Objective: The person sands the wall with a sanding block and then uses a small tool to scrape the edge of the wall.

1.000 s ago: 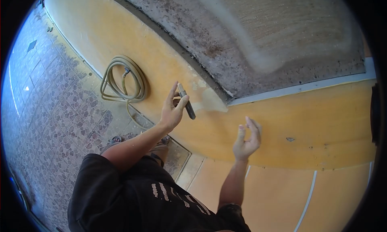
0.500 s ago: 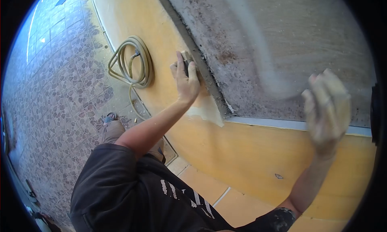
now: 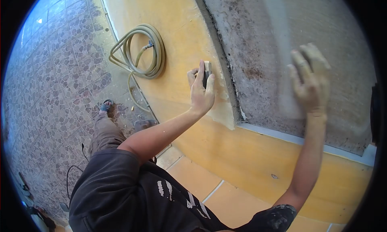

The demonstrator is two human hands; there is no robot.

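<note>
Yellow wall (image 3: 181, 30) backs the left hand (image 3: 201, 94), gripping a small block (image 3: 207, 74).

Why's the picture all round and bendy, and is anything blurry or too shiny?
In the head view, black rounds off the corners and the edges of the wall bow, probably from a very wide lens; the head view also shows a small glare spot on the floor, top left, in bluish light; in the head view, the right hand looks blurrier than the left hand.
</note>
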